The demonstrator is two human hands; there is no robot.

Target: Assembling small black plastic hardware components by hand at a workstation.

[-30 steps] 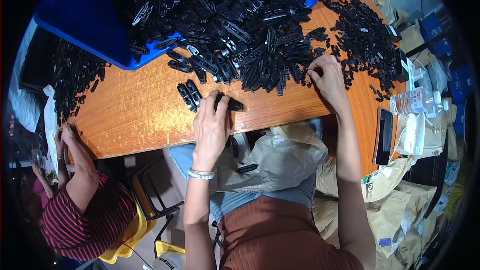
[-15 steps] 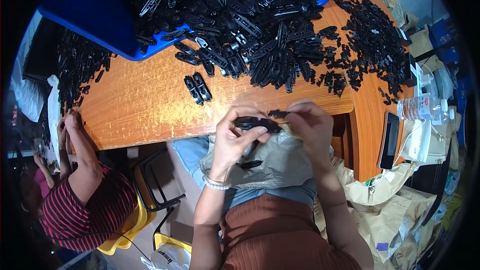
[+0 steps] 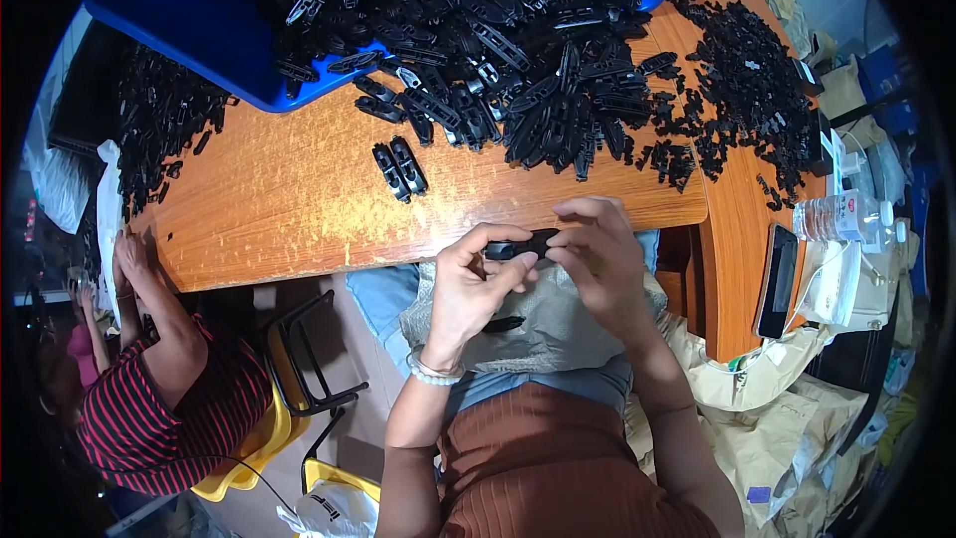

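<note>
My left hand [image 3: 466, 284] is closed round an elongated black plastic part [image 3: 541, 241], thumb on its near side, above my lap. My right hand [image 3: 602, 264] pinches at the right end of that part. Its fingertips cover whatever small piece may be between them. Beneath the hands, a grey woven cloth [image 3: 568, 324] lies over my lap, and another slim black part [image 3: 502, 324] rests on it. Two long black parts [image 3: 399, 169] lie side by side on the wooden table [image 3: 289, 199], beyond my left hand.
A blue bin [image 3: 189, 30] spills a heap of long black parts [image 3: 478, 50] across the table. Small black pieces [image 3: 747, 80] are piled at right, near a bottle [image 3: 841, 216] and a phone [image 3: 777, 281]. At left, a person in a striped top [image 3: 179, 408] works beside another black pile [image 3: 164, 130].
My right hand has brought the small toothed black piece against the part in my left hand, where it is now hidden. The left hand has turned the part slightly.
</note>
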